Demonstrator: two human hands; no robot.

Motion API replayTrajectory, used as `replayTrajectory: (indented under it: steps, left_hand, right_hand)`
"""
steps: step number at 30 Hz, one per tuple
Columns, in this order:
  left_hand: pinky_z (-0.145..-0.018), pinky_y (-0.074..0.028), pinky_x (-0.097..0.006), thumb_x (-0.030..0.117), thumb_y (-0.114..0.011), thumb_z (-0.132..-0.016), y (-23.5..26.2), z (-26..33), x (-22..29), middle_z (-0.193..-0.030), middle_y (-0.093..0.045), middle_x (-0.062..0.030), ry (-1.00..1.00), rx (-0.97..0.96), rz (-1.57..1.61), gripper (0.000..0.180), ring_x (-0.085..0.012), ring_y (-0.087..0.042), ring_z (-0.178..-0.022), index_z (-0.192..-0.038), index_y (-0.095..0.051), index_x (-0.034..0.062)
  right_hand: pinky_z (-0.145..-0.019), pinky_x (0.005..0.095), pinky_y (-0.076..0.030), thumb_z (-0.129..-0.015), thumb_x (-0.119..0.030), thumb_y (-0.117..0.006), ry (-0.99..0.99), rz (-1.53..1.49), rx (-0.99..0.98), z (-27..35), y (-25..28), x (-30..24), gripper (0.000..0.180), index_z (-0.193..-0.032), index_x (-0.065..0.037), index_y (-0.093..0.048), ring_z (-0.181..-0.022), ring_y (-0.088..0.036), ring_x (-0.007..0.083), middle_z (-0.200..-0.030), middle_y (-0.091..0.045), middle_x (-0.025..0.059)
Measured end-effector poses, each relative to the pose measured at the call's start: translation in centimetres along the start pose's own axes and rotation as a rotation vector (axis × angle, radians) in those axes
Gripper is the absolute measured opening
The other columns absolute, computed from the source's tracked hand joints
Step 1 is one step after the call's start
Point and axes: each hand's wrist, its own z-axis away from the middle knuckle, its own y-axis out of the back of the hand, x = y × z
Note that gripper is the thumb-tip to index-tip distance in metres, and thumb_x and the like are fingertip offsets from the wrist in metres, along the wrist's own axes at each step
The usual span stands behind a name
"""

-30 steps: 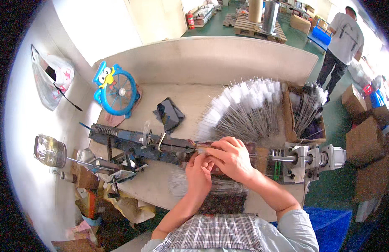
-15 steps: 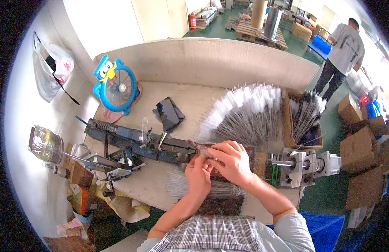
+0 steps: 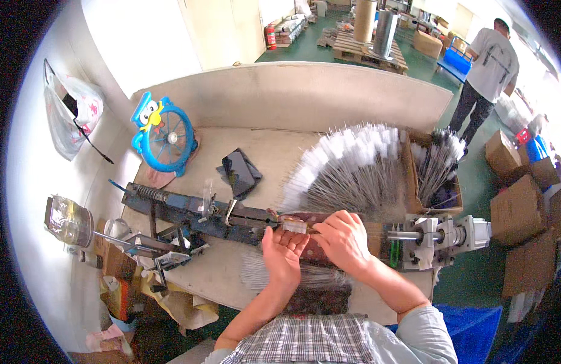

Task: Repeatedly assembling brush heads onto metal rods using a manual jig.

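- White and block-like, the small piece sits just above the left hand's fingers; we see that hand palm up, loosely cupped, thumb apart, perhaps to support it from below.
- Fingertips of our right hand gather at the piece's right end, probably to steady it; whether they grasp it we cannot tell.
- Ahead of the right hand, white-tipped brushes fan out, wire ends toward us, seemingly for easy picking.
- Left of the left hand runs a dark rail; right of the right hand stands a shaft mount. Both seem to limit sideways movement.
- Forward of the left hand, tabletop shows between dark slabs and brushes, so we judge that way roomier.
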Motion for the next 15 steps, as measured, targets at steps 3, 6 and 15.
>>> replayTrajectory:
  steps: [3, 6, 15]
  left_hand:
    - [-0.086, -0.046, -0.037, 0.055, -0.037, -0.091, -0.5, 0.4, 0.4, -0.101, -0.06, -0.01, 0.014, 0.046, -0.085, 0.055, -0.0223, -0.058, -0.091, -0.104, -0.054, 0.0037]
    - [-0.087, -0.044, -0.036, 0.059, -0.035, -0.09, -1.0, 0.9, 0.6, -0.104, -0.06, -0.0111, 0.031, 0.02, -0.146, 0.062, -0.0224, -0.058, -0.094, -0.109, -0.054, 0.0025]
    - [-0.096, -0.037, -0.037, 0.05, -0.033, -0.094, 1.5, 2.9, 0.9, -0.131, -0.045, -0.0106, 0.065, -0.105, -0.519, 0.063, -0.023, -0.049, -0.112, -0.139, -0.028, 0.0057]
  right_hand:
    - [-0.073, 0.0346, -0.042, -0.068, -0.015, -0.07, 0.006, -0.001, -0.027, 0.7, 0.0, -0.1, 0.017, -0.084, -0.01, -0.067, -0.081, -0.055, 0.0208, -0.08, -0.061, 0.001]
    - [-0.075, 0.0345, -0.042, -0.069, -0.014, -0.069, -0.017, -0.035, -0.019, 1.2, 0.1, 0.0, 0.017, -0.085, -0.009, -0.067, -0.084, -0.056, 0.0216, -0.082, -0.062, 0.0019]
    - [-0.062, 0.035, -0.048, -0.072, -0.012, -0.059, 0.021, -0.246, -0.066, 5.4, 0.9, 0.1, 0.022, -0.093, -0.007, -0.061, -0.074, -0.056, 0.0231, -0.077, -0.057, 0.0038]
